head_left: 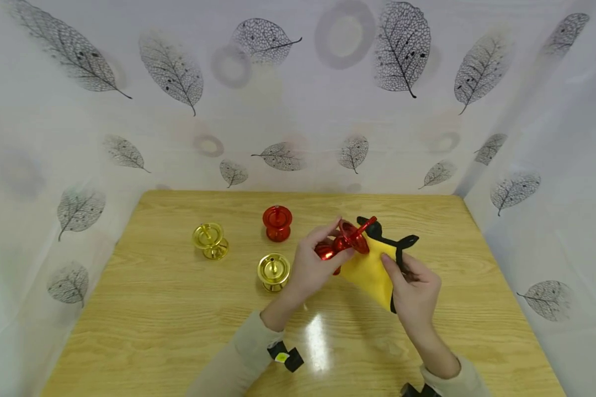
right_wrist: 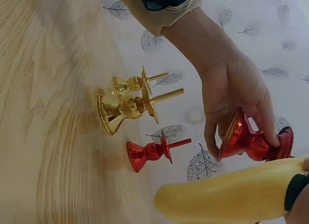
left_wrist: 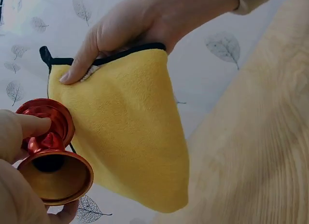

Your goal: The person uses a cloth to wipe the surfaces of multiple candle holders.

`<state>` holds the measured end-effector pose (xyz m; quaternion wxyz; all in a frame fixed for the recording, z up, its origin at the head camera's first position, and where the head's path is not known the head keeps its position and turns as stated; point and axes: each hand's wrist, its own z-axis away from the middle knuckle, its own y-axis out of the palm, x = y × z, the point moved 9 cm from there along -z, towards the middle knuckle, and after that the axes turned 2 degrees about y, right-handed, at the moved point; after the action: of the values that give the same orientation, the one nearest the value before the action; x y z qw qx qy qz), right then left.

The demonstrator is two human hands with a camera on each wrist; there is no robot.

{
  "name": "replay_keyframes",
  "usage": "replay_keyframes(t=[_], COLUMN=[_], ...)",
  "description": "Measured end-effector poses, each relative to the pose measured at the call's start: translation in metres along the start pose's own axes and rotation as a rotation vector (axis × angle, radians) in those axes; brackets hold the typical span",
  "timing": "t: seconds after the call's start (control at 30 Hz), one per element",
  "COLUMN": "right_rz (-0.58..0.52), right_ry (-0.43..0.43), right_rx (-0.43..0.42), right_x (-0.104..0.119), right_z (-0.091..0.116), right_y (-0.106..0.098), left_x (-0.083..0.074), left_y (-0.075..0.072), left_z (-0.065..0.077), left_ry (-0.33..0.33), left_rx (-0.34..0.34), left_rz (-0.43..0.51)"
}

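Note:
My left hand point(head_left: 312, 269) holds a shiny red metal candle holder point(head_left: 341, 243) above the table, its thin post tilted up to the right. Fingers and thumb grip its narrow middle, and the hollow base point(left_wrist: 58, 178) faces the camera in the left wrist view. A yellow cloth point(head_left: 370, 271) with black edging and a loop hangs from my right hand point(head_left: 419, 292), thumb in front and the other fingers behind. The cloth's left edge is right beside the candle holder's dish. In the right wrist view the cloth point(right_wrist: 231, 190) covers part of the raised candle holder point(right_wrist: 251, 142).
On the wooden table point(head_left: 179, 320) to the left stand two gold candle holders, one farther left point(head_left: 211, 241) and one nearer me point(head_left: 273, 271), plus a second red candle holder point(head_left: 277, 223) toward the back. A leaf-patterned curtain point(head_left: 298, 110) surrounds the table's back and sides.

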<state>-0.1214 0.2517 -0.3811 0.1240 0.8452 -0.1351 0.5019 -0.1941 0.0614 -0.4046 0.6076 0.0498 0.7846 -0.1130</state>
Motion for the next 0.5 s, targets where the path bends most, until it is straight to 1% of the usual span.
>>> replay_keyframes(t=[0.07, 0.1, 0.17, 0.23, 0.3, 0.37, 0.43, 0.5], right_rz=[0.024, 0.034, 0.062, 0.075, 0.074, 0.061, 0.056, 0.051], right_ry=[0.059, 0.091, 0.151, 0.177, 0.157, 0.123, 0.089, 0.078], right_rx=[-0.014, -0.021, -0.026, -0.021, -0.012, -0.006, -0.003, -0.008], right_x=[-0.006, -0.009, -0.014, -0.016, -0.015, -0.013, -0.011, -0.011], right_z=[0.002, 0.003, 0.005, 0.007, 0.008, 0.01, 0.011, 0.011], right_y=[-0.004, -0.006, -0.009, -0.01, -0.008, -0.007, -0.006, -0.005], left_x=[-0.004, -0.005, -0.005, -0.003, 0.0, 0.002, 0.002, 0.002], left_y=[0.0, 0.0, -0.001, -0.001, -0.003, -0.003, -0.003, -0.002], left_z=[0.001, 0.002, 0.003, 0.005, 0.006, 0.007, 0.007, 0.007], left_ry=[0.034, 0.038, 0.027, -0.005, -0.042, -0.065, -0.066, -0.046], left_rx=[0.0, -0.004, -0.019, -0.036, -0.055, -0.071, -0.082, -0.084], left_rz=[-0.032, -0.045, -0.071, -0.071, -0.057, -0.039, -0.02, -0.005])
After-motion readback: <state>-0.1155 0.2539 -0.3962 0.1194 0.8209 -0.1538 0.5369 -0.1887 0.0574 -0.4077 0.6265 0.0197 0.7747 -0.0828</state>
